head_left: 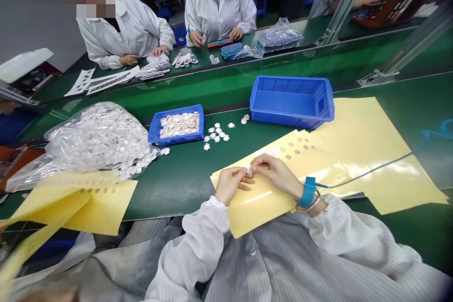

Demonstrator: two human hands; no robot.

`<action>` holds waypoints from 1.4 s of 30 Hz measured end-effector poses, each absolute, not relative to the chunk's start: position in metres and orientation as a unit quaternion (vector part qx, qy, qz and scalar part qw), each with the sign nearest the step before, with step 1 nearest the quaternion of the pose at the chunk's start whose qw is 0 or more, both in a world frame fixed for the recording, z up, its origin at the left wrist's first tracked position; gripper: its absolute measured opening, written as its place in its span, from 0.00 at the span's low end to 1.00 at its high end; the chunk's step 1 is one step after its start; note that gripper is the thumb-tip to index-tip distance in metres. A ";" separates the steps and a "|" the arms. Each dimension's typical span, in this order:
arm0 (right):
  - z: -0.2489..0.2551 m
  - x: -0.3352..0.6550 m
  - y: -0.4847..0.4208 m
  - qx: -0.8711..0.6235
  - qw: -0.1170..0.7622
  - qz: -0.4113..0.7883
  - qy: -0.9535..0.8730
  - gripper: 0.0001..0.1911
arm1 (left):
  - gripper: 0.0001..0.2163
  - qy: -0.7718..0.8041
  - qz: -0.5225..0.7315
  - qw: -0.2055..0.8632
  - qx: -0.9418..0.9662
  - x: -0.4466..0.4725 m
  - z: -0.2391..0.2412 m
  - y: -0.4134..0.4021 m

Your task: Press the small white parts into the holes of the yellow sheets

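Both hands meet over a yellow sheet [262, 203] in front of me. A small white round piece [249, 170] sits between their fingertips. My left hand [231, 184] pinches it from the left with thumb and index finger, the other fingers loosely bent. From the right, my right hand [274, 171] grips the same piece in closed fingertips. A blue wrist strap [309, 189] with a cord circles my right wrist. Small round stickers [296, 147] lie in rows on the yellow sheet's upper part. Loose white pieces [217, 132] are scattered on the green table beyond my left hand.
A small blue bin [152, 134] holds many similar pieces; a larger blue bin [292, 115] stands behind the sheets. Left lies a clear bag [102, 137] full of white pieces, near another yellow sheet [106, 212]. Two people in white coats [221, 7] work across the green divider.
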State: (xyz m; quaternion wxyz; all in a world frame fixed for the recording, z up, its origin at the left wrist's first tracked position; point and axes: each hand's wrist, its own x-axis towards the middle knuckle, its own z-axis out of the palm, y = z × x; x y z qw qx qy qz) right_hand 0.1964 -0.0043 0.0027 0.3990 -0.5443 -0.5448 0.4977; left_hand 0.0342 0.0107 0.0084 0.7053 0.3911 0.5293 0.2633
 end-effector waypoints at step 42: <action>0.003 0.216 0.006 -0.611 0.281 0.322 -0.666 0.07 | 0.16 0.689 0.235 0.184 0.660 -0.042 -0.007 0.091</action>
